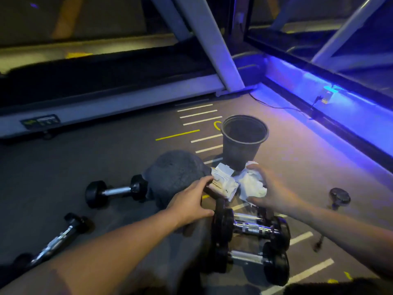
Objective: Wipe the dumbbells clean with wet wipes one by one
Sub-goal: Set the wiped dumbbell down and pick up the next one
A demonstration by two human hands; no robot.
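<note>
Several black dumbbells with chrome handles lie on the gym floor: one point(116, 190) at the left, another point(53, 241) at the lower left, and a cluster point(251, 228) just in front of me. A white pack of wet wipes point(223, 180) lies past the cluster. My left hand point(191, 201) grips the pack's near edge. My right hand point(274, 192) holds a crumpled white wipe point(253, 184) pulled up from the pack.
A black bin point(242, 141) stands just behind the pack. A grey fluffy cushion point(176, 173) sits to its left. A treadmill point(106, 107) runs along the back left. A blue-lit frame point(329, 107) borders the right. A small dark knob point(339, 196) lies at the right.
</note>
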